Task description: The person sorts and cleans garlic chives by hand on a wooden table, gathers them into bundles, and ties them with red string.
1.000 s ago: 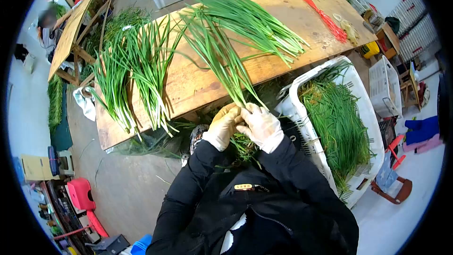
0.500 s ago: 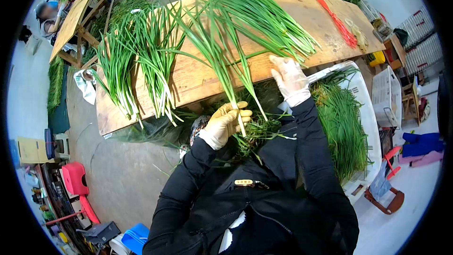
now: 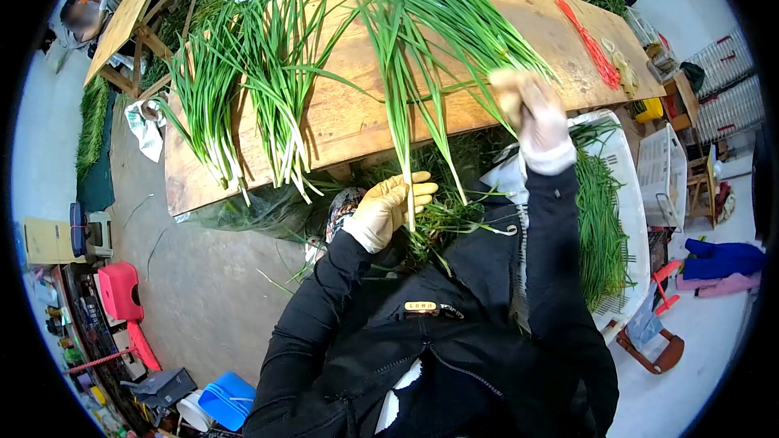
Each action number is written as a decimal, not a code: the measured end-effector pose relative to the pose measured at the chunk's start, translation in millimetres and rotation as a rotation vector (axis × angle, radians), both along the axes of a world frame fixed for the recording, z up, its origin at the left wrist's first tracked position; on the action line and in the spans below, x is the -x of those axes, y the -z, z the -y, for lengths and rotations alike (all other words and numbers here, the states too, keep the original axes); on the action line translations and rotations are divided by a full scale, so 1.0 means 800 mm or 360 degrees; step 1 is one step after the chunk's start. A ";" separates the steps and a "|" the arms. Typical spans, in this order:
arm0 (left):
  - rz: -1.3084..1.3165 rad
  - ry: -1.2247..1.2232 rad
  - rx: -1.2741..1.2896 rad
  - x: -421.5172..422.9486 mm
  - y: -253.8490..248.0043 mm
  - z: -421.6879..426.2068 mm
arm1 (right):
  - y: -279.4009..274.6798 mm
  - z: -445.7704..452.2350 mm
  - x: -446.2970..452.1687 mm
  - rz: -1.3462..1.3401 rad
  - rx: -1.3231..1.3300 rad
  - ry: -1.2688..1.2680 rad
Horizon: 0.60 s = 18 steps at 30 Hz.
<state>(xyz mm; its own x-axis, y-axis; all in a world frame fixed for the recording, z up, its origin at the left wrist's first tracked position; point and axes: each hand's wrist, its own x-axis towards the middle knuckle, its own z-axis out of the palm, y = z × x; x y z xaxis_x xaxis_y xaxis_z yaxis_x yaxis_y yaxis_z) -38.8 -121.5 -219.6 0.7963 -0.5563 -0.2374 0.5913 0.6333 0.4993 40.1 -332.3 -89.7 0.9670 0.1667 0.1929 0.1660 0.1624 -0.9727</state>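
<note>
My left hand [image 3: 388,209], in a pale yellow glove, is closed on the white lower end of a few green stalks [image 3: 398,105] whose leaves lie over the wooden table [image 3: 341,126]. My right hand [image 3: 531,109], gloved and smeared by motion, is at the stem ends of the large bundle of green stalks [image 3: 479,28]; whether it holds any cannot be made out. Two more bundles lie at the table's left part, the outer one [image 3: 203,105] beside the inner one [image 3: 280,89].
Red ties [image 3: 588,45] and a spare glove [image 3: 621,69] lie at the table's right end. A white crate [image 3: 637,211] with greens stands at my right. Loose greens [image 3: 438,231] hang below the table edge. Another person [image 3: 85,16] sits at the far left.
My right hand has left my left hand and moved up and right to the large bundle. My left hand has kept the stalks near the table edge. The view has shifted slightly.
</note>
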 end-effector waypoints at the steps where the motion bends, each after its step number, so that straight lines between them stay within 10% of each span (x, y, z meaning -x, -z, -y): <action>1: -0.0002 0.0003 0.0042 0.000 -0.001 0.001 | 0.001 0.007 0.020 -0.0055 -0.0244 -0.0164; 9: -0.0078 -0.0047 0.0104 -0.009 0.015 0.002 | 0.022 0.047 0.151 0.0125 -0.1273 -0.0596; 10: -0.0091 -0.0087 -0.0002 -0.009 0.014 0.004 | 0.038 0.065 0.132 0.0282 -0.1011 -0.1231; 13: -0.0142 -0.0166 -0.0159 -0.007 0.013 0.009 | 0.027 0.058 0.132 0.0179 0.0013 -0.1474; 14: -0.0131 -0.0157 -0.0223 -0.005 0.011 0.011 | 0.031 0.056 0.141 -0.0400 0.0823 -0.1173; 18: -0.0088 -0.0168 -0.0340 0.001 0.017 0.018 | 0.067 0.006 0.111 -0.0275 0.1059 -0.0374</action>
<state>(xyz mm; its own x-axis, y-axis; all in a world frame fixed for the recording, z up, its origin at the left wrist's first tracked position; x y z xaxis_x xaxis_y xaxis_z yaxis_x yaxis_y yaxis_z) -39.9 -135.8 -232.8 0.8298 -0.4035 -0.3856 0.5578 0.5766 0.5970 -49.0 -337.4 -143.2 0.8986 0.4027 -0.1739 0.0347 -0.4605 -0.8870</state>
